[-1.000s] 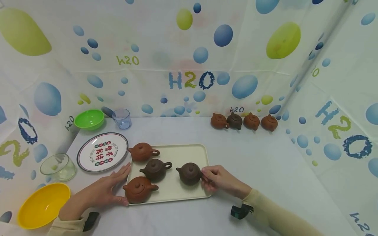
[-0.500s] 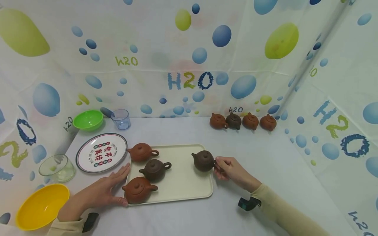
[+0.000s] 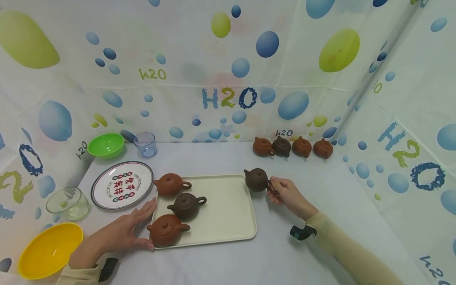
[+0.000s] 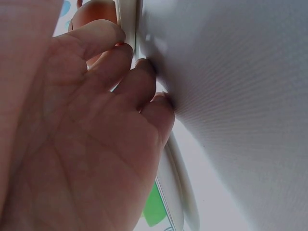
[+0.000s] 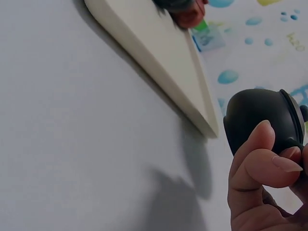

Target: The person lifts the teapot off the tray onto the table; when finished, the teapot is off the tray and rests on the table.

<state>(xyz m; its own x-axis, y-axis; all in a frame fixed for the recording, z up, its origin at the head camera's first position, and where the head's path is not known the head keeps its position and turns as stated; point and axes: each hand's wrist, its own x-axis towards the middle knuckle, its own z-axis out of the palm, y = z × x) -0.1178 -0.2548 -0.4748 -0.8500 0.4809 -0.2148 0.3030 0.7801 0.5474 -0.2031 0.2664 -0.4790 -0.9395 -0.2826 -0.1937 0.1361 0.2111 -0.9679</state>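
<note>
My right hand (image 3: 290,196) pinches the handle of a dark brown teapot (image 3: 256,180), held at the far right corner of a cream tray (image 3: 224,221). In the right wrist view that teapot (image 5: 257,120) is raised above the white table, with shadows below. On the tray's left side sit a reddish-brown teapot (image 3: 170,184) at the back, a dark brown one (image 3: 186,206) in the middle and another reddish-brown teapot (image 3: 166,230) in front. My left hand (image 3: 117,233) rests with extended fingers along the tray's left edge; the left wrist view shows its fingertips at the tray rim.
Several small teapots (image 3: 302,147) stand in a row at the back right. Left of the tray lie a white plate (image 3: 103,194) with red lettering, a green bowl (image 3: 107,146), a blue glass (image 3: 146,145), a clear glass bowl (image 3: 73,206) and a yellow bowl (image 3: 50,251).
My right hand has carried the dark brown teapot from over the right half of the tray toward the back right, to the tray's far corner. The left hand has stayed at the tray edge.
</note>
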